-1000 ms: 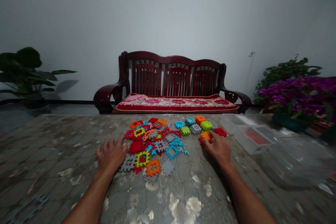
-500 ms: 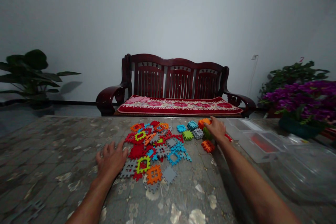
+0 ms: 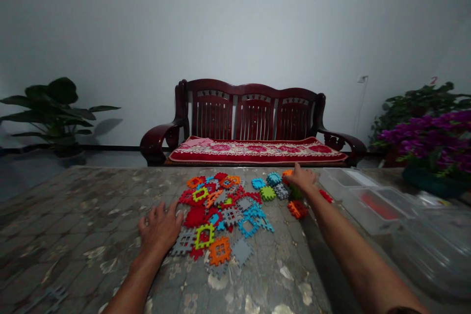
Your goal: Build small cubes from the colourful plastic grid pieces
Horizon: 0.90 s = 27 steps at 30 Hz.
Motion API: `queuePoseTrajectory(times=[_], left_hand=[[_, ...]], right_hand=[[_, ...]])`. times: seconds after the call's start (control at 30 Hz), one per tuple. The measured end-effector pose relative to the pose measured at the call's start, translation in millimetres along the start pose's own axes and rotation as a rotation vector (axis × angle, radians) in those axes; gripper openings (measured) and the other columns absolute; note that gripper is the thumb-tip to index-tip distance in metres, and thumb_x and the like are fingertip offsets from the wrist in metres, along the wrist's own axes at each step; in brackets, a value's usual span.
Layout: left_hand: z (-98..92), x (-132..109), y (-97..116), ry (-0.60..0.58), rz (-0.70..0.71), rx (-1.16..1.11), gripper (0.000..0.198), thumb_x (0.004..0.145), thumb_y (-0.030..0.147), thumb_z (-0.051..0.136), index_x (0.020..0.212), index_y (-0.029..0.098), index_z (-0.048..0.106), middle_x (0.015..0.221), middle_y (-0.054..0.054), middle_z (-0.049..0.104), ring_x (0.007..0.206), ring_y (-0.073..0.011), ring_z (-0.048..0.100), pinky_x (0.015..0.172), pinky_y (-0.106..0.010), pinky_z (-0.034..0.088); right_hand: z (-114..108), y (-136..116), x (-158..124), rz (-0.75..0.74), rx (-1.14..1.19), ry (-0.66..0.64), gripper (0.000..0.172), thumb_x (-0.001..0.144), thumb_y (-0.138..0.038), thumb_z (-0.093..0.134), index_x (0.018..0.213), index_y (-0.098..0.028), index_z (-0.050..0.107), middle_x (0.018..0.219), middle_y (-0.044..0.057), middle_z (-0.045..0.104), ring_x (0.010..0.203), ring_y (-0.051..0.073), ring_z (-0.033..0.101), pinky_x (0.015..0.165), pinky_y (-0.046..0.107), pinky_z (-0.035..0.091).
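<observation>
My left hand rests at the left edge of a pile of flat interlocking pieces, its fingers spread and holding nothing. That pile has red pieces, blue pieces, an orange window piece and grey pieces. My right hand reaches over a group of stacks, its fingertips at an orange stack; whether it grips the stack is hard to tell. Around it lie a blue stack, a light green stack, a grey stack and another orange stack.
Clear plastic boxes stand on the table's right side, near purple flowers in a pot. A grey piece lies at the near left. Behind the table is a wooden bench with a red cushion.
The view has shifted slightly, so everything appears a little lower and further right. Both hands keep nearly the same places over the pieces.
</observation>
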<state>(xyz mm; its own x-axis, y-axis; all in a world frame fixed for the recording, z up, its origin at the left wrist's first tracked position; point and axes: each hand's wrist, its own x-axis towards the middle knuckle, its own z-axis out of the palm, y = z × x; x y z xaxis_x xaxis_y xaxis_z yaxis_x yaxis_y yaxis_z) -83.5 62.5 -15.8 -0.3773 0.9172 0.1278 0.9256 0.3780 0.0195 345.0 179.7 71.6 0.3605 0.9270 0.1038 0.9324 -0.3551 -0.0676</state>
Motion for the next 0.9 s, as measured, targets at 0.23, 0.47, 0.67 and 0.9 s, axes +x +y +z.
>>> queuePoseTrajectory(times=[0.23, 0.47, 0.67, 0.9], left_hand=[[6.0, 0.9, -1.9, 0.008, 0.006, 0.006, 0.056, 0.105, 0.041, 0.031, 0.154, 0.028, 0.055, 0.161, -0.016, 0.051, 0.148, -0.0339, 0.045, 0.119, -0.054, 0.031], [9.9, 1.2, -2.9, 0.037, 0.014, 0.001, 0.055, 0.104, 0.04, 0.035, 0.153, 0.029, 0.057, 0.16, -0.016, 0.053, 0.148, -0.0337, 0.045, 0.119, -0.054, 0.031], [4.9, -0.5, -1.6, 0.046, 0.022, -0.017, 0.054, 0.103, 0.038, 0.037, 0.153, 0.027, 0.057, 0.159, -0.016, 0.054, 0.147, -0.0343, 0.046, 0.119, -0.055, 0.032], [5.4, -1.0, -0.1, 0.061, 0.005, -0.049, 0.053, 0.102, 0.038, 0.039, 0.151, 0.028, 0.059, 0.158, -0.016, 0.055, 0.147, -0.0344, 0.047, 0.119, -0.056, 0.031]], right_hand=[[2.3, -1.2, 6.7, 0.012, -0.015, -0.03, 0.063, 0.087, -0.042, 0.061, 0.141, -0.009, 0.056, 0.126, 0.025, 0.072, 0.129, 0.038, 0.061, 0.103, 0.047, 0.041], [5.7, 2.7, 11.1, 0.017, 0.015, -0.032, 0.06, 0.088, -0.039, 0.06, 0.14, -0.01, 0.058, 0.123, 0.024, 0.073, 0.124, 0.038, 0.065, 0.101, 0.048, 0.044], [2.6, -3.9, -1.3, -0.089, 0.044, 0.149, 0.056, 0.091, -0.036, 0.058, 0.142, -0.012, 0.06, 0.141, 0.023, 0.066, 0.131, 0.038, 0.059, 0.106, 0.048, 0.044], [17.0, -78.6, -30.9, -0.506, 0.213, -0.033, 0.049, 0.093, -0.021, 0.055, 0.14, -0.023, 0.068, 0.142, 0.006, 0.07, 0.134, 0.024, 0.06, 0.111, 0.031, 0.043]])
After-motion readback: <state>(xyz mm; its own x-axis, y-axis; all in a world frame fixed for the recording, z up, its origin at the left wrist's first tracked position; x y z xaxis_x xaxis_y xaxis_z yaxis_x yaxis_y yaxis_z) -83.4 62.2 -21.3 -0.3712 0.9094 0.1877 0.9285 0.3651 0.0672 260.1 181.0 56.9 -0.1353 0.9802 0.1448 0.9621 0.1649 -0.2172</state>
